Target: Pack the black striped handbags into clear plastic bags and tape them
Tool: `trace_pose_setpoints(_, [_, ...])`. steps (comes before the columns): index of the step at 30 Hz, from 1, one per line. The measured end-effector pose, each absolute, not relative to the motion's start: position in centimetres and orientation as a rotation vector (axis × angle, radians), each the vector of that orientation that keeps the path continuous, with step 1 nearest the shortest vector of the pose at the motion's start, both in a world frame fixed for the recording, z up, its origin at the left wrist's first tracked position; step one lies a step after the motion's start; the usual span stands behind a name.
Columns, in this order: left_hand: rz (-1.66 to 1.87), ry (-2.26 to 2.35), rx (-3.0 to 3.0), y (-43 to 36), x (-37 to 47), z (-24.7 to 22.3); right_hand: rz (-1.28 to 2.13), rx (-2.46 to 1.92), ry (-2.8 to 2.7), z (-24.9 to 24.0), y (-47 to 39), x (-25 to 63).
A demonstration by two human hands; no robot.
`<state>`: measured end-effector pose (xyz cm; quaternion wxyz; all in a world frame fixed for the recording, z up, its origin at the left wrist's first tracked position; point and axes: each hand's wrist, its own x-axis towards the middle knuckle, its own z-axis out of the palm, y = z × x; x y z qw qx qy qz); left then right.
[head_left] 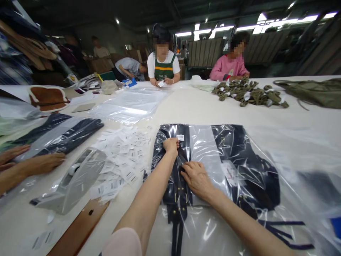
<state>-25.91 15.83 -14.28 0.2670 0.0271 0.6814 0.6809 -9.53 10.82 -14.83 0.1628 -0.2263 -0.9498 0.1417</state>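
Note:
A clear plastic bag (210, 220) lies before me with dark navy garments (231, 142) folded inside it. Straps with gold-coloured eyelets show through the film, some of them below the folded part. My left hand (171, 145) is closed against the upper left of the bag, beside a small white barcode label (180, 137). What its fingers pinch, if anything, is hidden. Fingers stretched out, my right hand (197, 178) rests on the bag's middle, just below and to the right of the left one.
Left of the bag are loose barcode labels (121, 156), a grey dispenser (77, 177) and a brown phone (80, 227). A co-worker's hands (44, 164) touch another bagged garment (71, 135). Clear bags (130, 103) and green straps (247, 92) lie farther back, near other people.

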Motion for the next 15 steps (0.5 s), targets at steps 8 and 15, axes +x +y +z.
trace_pose_setpoints(8, [1.756,2.006,0.061,16.8,-25.3,-15.6,0.462,-0.646,-2.677,-15.2,11.0,-9.5])
trace_pose_setpoints(15, [1.662,2.141,0.139,17.2,-25.9,-17.1,0.489,-0.628,-2.66,-15.2,11.0,-9.3])
